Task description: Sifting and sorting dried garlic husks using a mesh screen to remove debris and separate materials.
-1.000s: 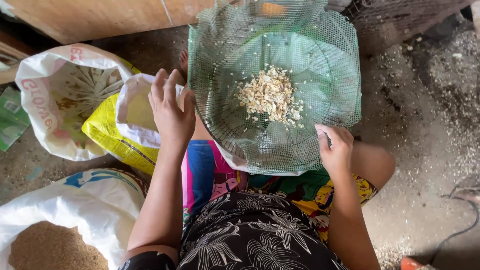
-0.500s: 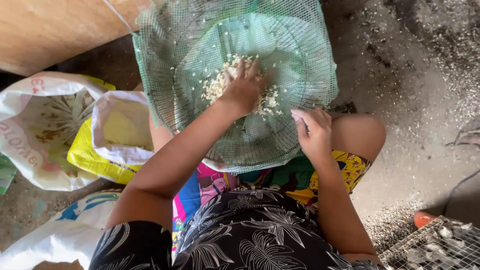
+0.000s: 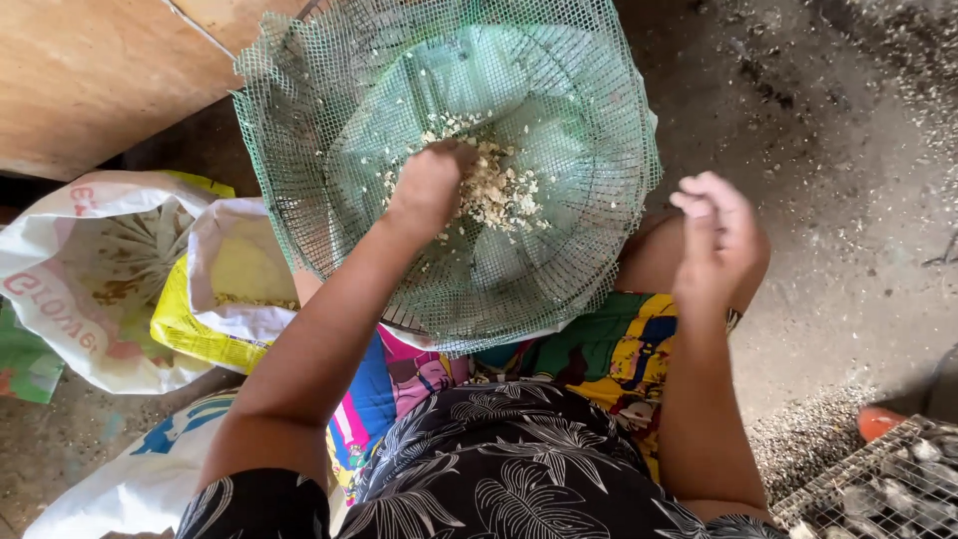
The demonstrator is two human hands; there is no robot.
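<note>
The left hand (image 3: 431,185) is pressed, fingers curled, into pale crumbled bits (image 3: 494,190) heaped in a green mesh sieve (image 3: 329,120) resting on the lap. The right hand (image 3: 720,235) is held loosely open beside the sieve's rim, gripping nothing. An open yellow sack (image 3: 200,334) is seen lying left.

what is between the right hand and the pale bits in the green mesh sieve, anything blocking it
Nothing visible blocks it. The right hand is raised beside the green mesh sieve, just off its rim, with open air between it and the pale bits. Only the left hand is in the pile, on its far side.
</note>
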